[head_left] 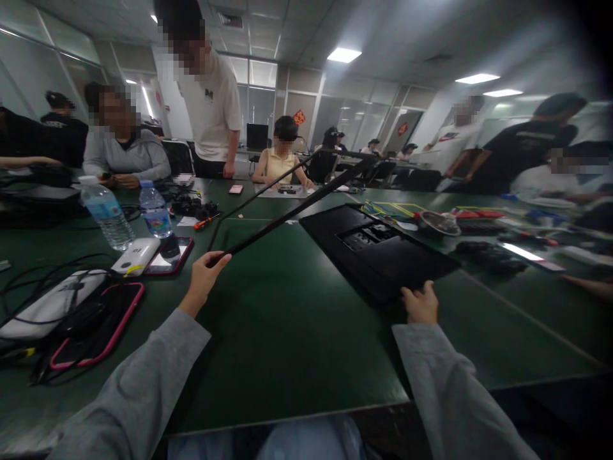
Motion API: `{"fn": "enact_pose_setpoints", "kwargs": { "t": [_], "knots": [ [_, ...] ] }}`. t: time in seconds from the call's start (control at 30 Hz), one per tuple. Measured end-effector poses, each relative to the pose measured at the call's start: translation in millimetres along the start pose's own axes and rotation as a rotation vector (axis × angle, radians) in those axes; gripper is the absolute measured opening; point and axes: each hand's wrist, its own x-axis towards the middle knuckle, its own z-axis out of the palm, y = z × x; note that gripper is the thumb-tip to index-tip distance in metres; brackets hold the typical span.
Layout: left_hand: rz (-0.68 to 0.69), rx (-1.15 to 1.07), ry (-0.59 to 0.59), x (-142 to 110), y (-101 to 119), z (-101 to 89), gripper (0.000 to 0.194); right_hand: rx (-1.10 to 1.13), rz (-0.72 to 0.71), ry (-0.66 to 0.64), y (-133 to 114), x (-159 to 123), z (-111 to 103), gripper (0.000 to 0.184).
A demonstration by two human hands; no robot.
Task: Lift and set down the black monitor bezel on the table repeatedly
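My left hand (205, 278) pinches one corner of a thin black rectangular frame (297, 209), which looks like a monitor bezel. The frame is tilted up over the table, its far end raised. At the right, a flat black panel (354, 252), apparently a monitor back cover, lies on the green tabletop. A rectangular opening in it shows metal and dark parts. My right hand (421, 303) is closed at the panel's near edge, with fingers curled on its rim; the fingertips are partly hidden.
Two water bottles (156, 214), phones (170, 255), white power banks (136, 257) and tangled black cables lie at the left. Behind the panel are coloured wires and a metal bowl (439, 223). People sit and stand around the green table (287, 358).
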Motion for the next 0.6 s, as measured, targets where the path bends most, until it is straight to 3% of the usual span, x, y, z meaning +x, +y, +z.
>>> {"fn": "enact_pose_setpoints", "kwargs": {
  "t": [0.2, 0.43, 0.5, 0.6],
  "knots": [
    [0.056, 0.067, 0.008, 0.2, 4.1, -3.1, 0.056, 0.067, 0.168, -0.265, -26.5, -29.7, 51.6, 0.118],
    [0.125, 0.202, -0.006, 4.6, 4.8, -8.3, 0.053, 0.005, 0.122, -0.754, -35.2, -13.8, 94.4, 0.090],
    [0.163, 0.268, -0.003, 5.1, 5.7, -10.5, 0.050, -0.035, 0.025, -0.763, -32.6, -4.6, 109.9, 0.075],
    [0.246, 0.366, -0.023, 3.9, 8.9, -13.4, 0.043, -0.117, -0.194, -0.492, -30.3, 7.6, 128.2, 0.055]
  ]
}}
